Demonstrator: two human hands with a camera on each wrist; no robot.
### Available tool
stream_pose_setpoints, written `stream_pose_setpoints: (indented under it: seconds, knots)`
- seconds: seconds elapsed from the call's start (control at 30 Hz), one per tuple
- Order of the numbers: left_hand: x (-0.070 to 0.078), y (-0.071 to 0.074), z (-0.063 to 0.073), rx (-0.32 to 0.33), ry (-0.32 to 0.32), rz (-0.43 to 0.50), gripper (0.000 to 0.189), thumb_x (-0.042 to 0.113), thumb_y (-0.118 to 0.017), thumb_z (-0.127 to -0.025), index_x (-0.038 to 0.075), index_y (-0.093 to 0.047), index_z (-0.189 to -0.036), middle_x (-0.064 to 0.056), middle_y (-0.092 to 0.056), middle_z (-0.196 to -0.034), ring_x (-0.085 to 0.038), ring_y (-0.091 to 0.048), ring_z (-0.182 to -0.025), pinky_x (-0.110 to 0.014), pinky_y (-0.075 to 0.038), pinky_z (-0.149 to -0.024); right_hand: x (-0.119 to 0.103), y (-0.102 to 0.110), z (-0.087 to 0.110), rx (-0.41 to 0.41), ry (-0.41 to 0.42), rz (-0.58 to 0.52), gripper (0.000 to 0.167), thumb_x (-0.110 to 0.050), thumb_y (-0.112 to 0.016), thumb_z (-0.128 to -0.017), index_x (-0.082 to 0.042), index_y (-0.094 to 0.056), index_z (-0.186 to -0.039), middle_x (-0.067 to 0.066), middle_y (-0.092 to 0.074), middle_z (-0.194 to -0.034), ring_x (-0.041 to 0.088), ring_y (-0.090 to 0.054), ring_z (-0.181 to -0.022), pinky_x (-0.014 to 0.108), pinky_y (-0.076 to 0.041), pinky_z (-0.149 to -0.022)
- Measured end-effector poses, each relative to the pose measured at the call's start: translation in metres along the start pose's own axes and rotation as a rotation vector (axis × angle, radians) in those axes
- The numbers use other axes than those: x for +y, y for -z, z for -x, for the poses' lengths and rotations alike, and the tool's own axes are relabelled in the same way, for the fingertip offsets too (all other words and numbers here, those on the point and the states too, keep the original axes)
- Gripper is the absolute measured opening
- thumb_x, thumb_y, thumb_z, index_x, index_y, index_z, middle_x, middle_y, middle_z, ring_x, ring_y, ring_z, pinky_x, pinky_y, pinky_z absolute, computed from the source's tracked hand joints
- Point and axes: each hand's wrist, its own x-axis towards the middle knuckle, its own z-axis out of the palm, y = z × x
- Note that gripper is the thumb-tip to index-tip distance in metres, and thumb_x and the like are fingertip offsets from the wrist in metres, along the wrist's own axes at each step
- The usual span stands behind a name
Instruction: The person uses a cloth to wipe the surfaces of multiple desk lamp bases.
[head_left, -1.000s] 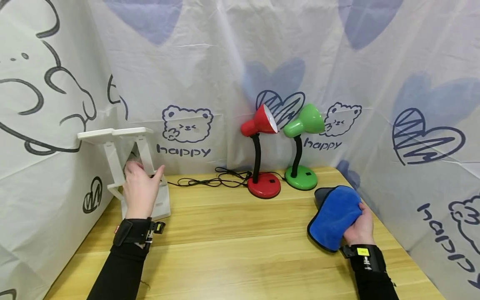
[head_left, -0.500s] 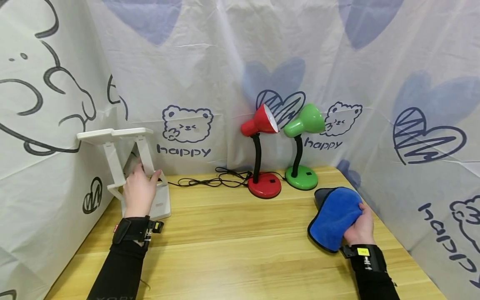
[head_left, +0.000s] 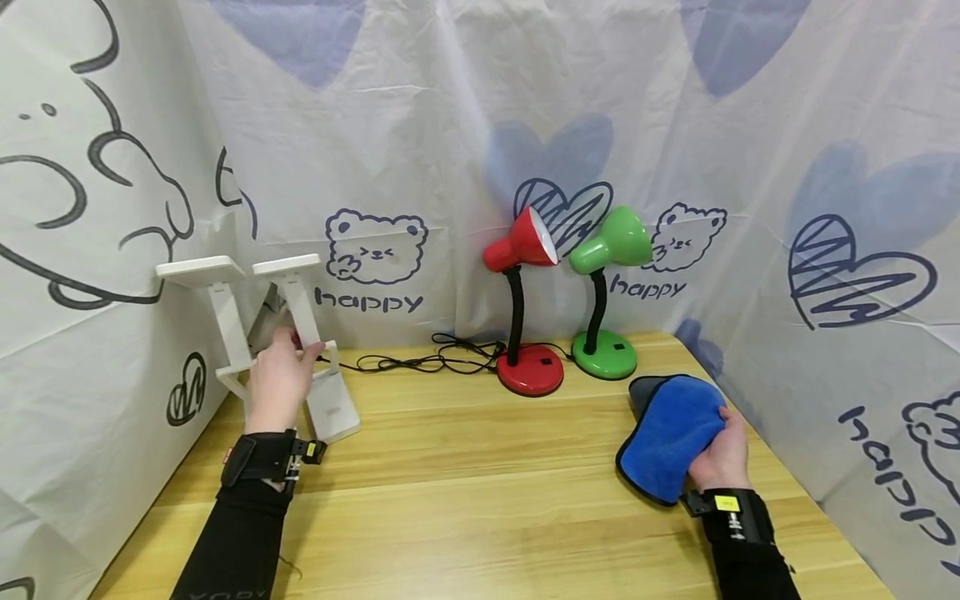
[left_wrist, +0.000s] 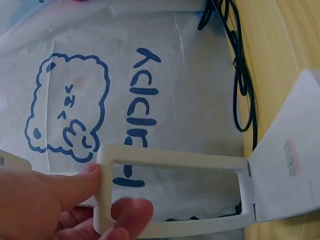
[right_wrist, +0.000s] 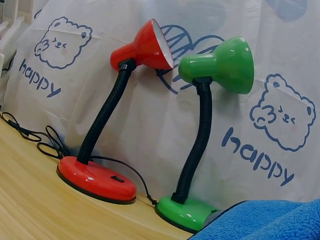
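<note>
Two white folding stands are at the far left in the head view, a gap between their flat tops. My left hand (head_left: 277,383) pinches the frame of the nearer-to-centre stand (head_left: 333,408). In the left wrist view, the thumb presses one end of this rectangular frame (left_wrist: 180,156) while curled fingers reach around its other side. The other stand (head_left: 198,271) stands just left of it, its lower part partly hidden by my hand. On the right, my right hand (head_left: 723,450) grips a blue cleaning cloth (head_left: 671,437) with black edging and a grey underside. Its fingers are mostly behind the cloth.
A red desk lamp (head_left: 530,371) and a green desk lamp (head_left: 603,357) stand side by side at the back of the wooden table (head_left: 480,508). Black cords (head_left: 405,364) run between the red lamp and the stands. Printed sheets (head_left: 390,150) wall in three sides.
The stand in my left hand has shifted right and turned slightly, so a gap now separates it from the other stand. The right hand and cloth stay put.
</note>
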Motion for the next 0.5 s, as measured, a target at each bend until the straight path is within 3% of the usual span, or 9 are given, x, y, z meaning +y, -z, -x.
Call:
stream_pose_setpoints:
  seconds: [0.3, 0.5]
  knots:
    - [0.011, -0.011, -0.005, -0.186, 0.021, 0.111, 0.050, 0.050, -0.050, -0.097, 0.006, -0.047, -0.121, -0.017, -0.063, -0.106, -0.024, -0.065, -0.074, -0.032, -0.046, -0.057, -0.001, -0.002, 0.002, 0.036, -0.015, 0.003, 0.059, -0.042, -0.035, -0.103, -0.046, 0.002, -0.149, -0.027, -0.003, -0.156, 0.000, -0.007, -0.145, 0.023, -0.010, -0.117]
    - [0.017, -0.018, -0.008, -0.301, -0.056, 0.148, 0.050, 0.049, -0.050, -0.098, 0.006, -0.054, -0.121, -0.019, -0.064, -0.113, -0.033, -0.064, -0.092, -0.043, -0.050, -0.072, -0.003, -0.004, 0.004, 0.046, -0.017, 0.051, 0.074, -0.033, -0.047, -0.101, -0.046, 0.009, -0.149, -0.028, 0.003, -0.156, 0.000, -0.001, -0.145, 0.022, -0.007, -0.118]
